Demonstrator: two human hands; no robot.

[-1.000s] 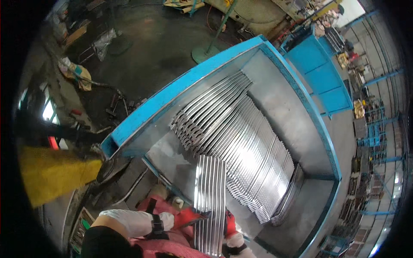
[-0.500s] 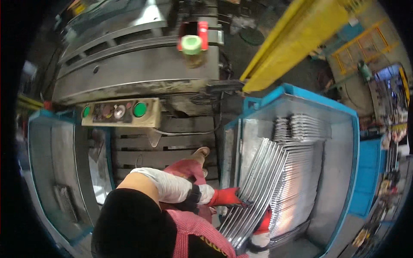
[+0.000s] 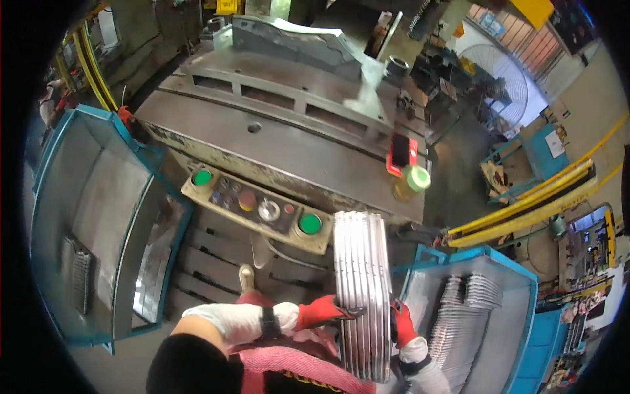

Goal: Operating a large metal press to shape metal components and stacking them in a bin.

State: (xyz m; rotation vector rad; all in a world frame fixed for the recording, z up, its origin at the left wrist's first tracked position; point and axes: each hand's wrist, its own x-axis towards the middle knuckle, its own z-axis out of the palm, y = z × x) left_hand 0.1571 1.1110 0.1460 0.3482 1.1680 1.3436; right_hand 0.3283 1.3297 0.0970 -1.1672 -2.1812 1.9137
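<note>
A bundle of several long, shiny metal strips [image 3: 361, 269], slightly bent near one end, stands out in front of my body. My left hand [image 3: 327, 311], in a red glove with dark fingertips, closes on the bundle's left side. On the opposite side my right hand [image 3: 403, 323], gloved the same way, grips the edge; some of its fingers are hidden by the strips. The bundle is between the control box and the right-hand bin [image 3: 530, 315], where more stacked metal strips [image 3: 453, 328] lie in rows.
A control box [image 3: 256, 209] with two green buttons fronts the steel machine bed [image 3: 289, 148]. On the bed's right corner are a jar with a pale green lid [image 3: 412, 182] and a red box [image 3: 401, 154]. Another blue-rimmed bin [image 3: 98, 111] stands left, holding a small strip stack [image 3: 80, 276].
Both hands have lifted the strip bundle out from over the right bin and brought it left, turning it more upright. My view has swung toward the machine bed.
</note>
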